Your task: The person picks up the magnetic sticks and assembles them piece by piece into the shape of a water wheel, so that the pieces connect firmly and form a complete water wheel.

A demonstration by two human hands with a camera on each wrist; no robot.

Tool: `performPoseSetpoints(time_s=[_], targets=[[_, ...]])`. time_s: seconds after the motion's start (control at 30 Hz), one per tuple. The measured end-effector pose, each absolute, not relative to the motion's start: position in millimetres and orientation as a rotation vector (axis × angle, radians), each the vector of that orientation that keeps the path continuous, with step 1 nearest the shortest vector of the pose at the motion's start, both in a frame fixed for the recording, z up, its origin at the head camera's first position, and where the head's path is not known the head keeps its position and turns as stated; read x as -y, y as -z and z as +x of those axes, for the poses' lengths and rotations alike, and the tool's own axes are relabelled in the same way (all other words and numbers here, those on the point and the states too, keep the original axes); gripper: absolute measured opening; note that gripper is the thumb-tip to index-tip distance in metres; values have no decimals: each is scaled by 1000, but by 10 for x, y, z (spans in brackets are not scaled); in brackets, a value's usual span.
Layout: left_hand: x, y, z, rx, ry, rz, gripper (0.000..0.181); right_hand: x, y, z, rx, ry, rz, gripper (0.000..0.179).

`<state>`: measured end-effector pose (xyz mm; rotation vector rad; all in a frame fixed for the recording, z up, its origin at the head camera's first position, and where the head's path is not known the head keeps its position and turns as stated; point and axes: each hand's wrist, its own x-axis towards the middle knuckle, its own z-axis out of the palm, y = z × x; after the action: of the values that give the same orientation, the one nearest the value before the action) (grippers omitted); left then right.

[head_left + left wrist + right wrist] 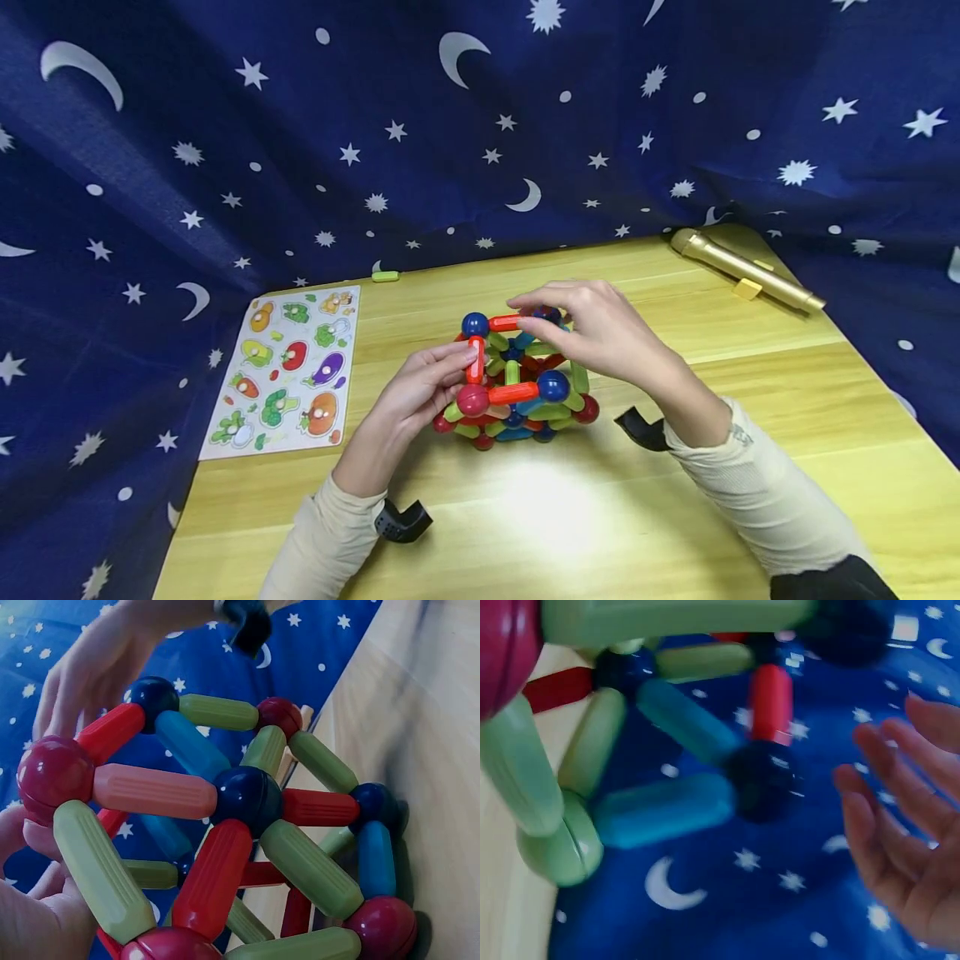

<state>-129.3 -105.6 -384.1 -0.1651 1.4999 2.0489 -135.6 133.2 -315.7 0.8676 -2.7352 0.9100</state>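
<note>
A toy frame (pixel 513 393) of colored rods and balls, like a magnetic building set, stands on the table. My left hand (pixel 420 387) grips its left side, fingers at an upright-looking red rod (pixel 476 360) between a blue ball (pixel 475 324) and a red ball (pixel 472 400). In the left wrist view the left thumb and fingers (pixel 37 900) are partly hidden behind the frame. Over the far right top corner hovers my right hand (pixel 607 333), its fingers loosely bent. The right wrist view shows that hand (pixel 907 855) apart from the blue ball (pixel 763 780), holding nothing.
A vegetable puzzle board (pixel 281 371) lies at the table's left. A gold microphone (pixel 750 271) rests at the back right, beside a small yellow piece (pixel 747 289). One green rod (pixel 386 276) lies at the back edge, against a dark blue starry curtain (pixel 420 150).
</note>
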Motion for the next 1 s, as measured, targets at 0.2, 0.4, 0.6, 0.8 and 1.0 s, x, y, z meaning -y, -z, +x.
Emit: performPoseSetpoints(time_s=[0.2,0.4,0.6,0.8,1.0], targets=[[1066,3851,-1293,-1473,-2061,-133,42,-1051,3289,-1790,2783,-942,1164,28],[1066,3874,-1280,-1446,-2067,-113,42,-1042,3398,-1948,2903,-1066,1200,27],[1077,3894,-1276,-1421,-2089,-127,41,-1096,3478,-1986,2917,-1273,1152,25],[1089,3923,-1282,-1401,-2100,-150,42,-1111,3526,-1986,2878,-1269,1162,24],[1111,3951,-1287,-1392,-2087,-172,41,-1108,3542,-1968,2867,-1268,1161,25]])
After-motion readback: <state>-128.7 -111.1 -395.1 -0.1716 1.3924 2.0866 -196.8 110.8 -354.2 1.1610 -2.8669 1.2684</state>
